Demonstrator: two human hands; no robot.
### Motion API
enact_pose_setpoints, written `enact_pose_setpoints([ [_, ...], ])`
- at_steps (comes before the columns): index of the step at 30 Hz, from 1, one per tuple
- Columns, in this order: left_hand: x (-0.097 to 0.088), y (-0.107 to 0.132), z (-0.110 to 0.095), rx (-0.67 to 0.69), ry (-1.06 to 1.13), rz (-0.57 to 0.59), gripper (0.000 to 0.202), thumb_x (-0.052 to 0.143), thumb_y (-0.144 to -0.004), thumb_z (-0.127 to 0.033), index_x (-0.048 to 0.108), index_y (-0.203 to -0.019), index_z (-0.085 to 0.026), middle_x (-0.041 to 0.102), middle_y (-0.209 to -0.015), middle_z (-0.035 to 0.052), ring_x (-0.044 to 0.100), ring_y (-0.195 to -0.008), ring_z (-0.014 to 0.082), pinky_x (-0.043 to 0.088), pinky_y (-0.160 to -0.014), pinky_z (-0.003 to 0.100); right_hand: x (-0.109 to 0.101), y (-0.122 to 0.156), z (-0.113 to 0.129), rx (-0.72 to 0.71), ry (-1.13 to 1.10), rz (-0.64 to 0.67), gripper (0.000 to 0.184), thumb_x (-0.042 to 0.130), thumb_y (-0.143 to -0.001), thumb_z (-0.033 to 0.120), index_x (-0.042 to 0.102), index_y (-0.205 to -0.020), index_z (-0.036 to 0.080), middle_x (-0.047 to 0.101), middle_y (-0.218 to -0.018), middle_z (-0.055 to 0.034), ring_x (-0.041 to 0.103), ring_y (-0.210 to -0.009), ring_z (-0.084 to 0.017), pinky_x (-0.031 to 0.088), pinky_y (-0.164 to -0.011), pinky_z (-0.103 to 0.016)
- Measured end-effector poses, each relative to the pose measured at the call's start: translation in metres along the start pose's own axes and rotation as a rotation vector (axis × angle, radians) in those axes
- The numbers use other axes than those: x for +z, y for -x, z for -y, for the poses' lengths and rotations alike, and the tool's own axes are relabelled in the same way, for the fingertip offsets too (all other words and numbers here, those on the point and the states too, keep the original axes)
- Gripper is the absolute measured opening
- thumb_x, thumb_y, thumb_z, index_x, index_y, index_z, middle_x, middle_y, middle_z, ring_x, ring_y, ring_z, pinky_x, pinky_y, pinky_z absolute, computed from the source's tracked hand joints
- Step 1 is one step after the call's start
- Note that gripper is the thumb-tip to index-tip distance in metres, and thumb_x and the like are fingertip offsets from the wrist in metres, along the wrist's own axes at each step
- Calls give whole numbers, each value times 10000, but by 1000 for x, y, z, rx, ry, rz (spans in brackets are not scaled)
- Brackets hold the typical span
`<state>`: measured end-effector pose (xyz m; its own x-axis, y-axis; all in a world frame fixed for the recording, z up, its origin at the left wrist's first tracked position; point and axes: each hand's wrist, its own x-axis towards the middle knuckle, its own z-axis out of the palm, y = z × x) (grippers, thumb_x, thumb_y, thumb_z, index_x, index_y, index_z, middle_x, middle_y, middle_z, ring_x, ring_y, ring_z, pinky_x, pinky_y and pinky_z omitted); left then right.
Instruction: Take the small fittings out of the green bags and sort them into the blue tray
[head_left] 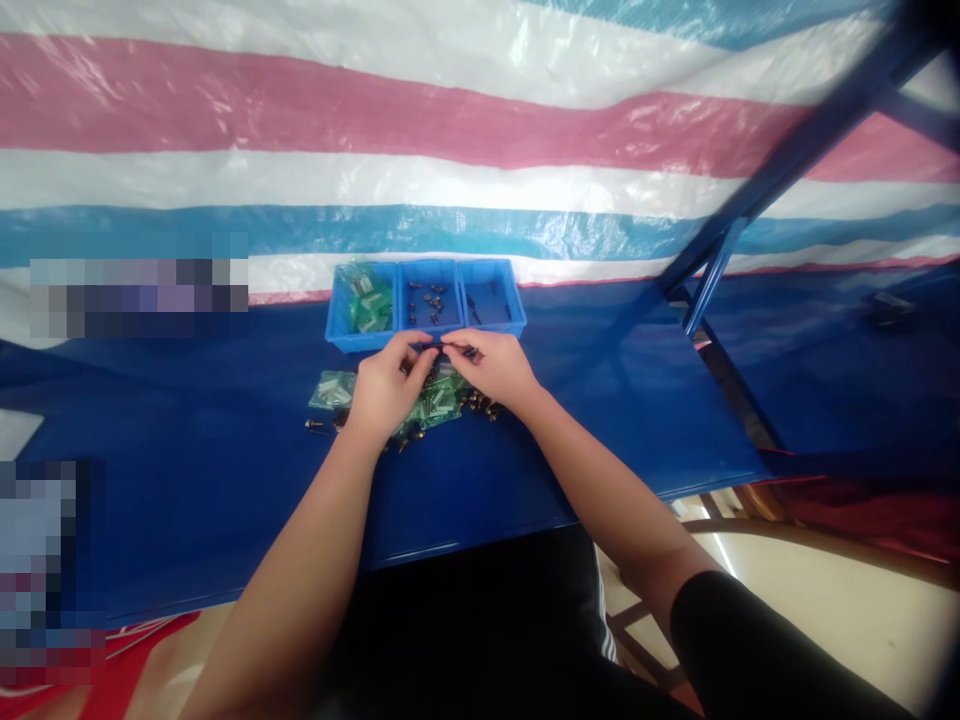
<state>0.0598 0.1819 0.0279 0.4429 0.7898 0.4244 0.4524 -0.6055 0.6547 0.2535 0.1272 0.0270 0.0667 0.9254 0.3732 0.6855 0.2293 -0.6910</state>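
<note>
1. The landmark is the middle bin (426, 272), the centre of three blue bins set side by side on the tabletop (480, 490); small screws lie scattered in it.
2. The dark piece (444, 346), small and slim, is held at the near edge of the middle bin, toward its right corner. It is too small here to tell its exact kind.
3. Left hand (386, 385), on the near side of the middle bin: thumb and forefinger seem to pinch one end of the dark piece.
4. Right hand (495, 365), nearer than the middle bin and to its right: the grip is pressed together on the other end, with dark bits showing between the fingers.
5. Left of the middle bin, the left bin (349, 343) holds green bags; right of it, the right bin (495, 300) holds a few thin dark pieces.
6. Nearer than the middle bin, a green bag (439, 402) lies under the hands, with a screw pile (480, 404) just to its right.
7. The step in hand looks like fingertip work on the dark piece; whether joining, parting or turning, I cannot tell.
8. The next move seems to call for steady, opposed pinches and a light touch.
</note>
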Motion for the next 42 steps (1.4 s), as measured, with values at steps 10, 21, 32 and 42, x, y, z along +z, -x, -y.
enact_pose_setpoints([
  [10,-2,-1,-2,1,-29,35,267,589,-1022,-395,755,-1091,-197,694,-740,-3,588,-610,121,464,-669,244,1,1,1,5,5,5,273,628,-994,342,795,-1187,247,824,-1049,-19,748,-841,-165,581,-822,-288],
  [21,-1,0,-1,0,0,10,220,634,-989,-355,737,-1110,-203,636,-693,-29,541,-584,112,470,-672,238,0,1,1,6,21,13,282,613,-1000,357,795,-1181,241,824,-1042,-21,742,-835,-161,564,-798,-273],
  [32,-3,0,-3,7,-40,18,294,567,-1035,-433,747,-1077,-204,698,-744,-1,596,-615,125,452,-654,237,-2,1,7,30,12,24,261,628,-992,364,798,-1160,260,826,-1039,-9,741,-848,-174,558,-800,-293],
  [42,-2,1,-4,8,-4,24,309,605,-1011,-457,763,-1064,-196,709,-752,6,609,-641,128,485,-681,239,-3,1,8,-8,22,55,251,604,-1006,336,801,-1135,248,816,-1096,-23,734,-913,-177,543,-813,-293],
])
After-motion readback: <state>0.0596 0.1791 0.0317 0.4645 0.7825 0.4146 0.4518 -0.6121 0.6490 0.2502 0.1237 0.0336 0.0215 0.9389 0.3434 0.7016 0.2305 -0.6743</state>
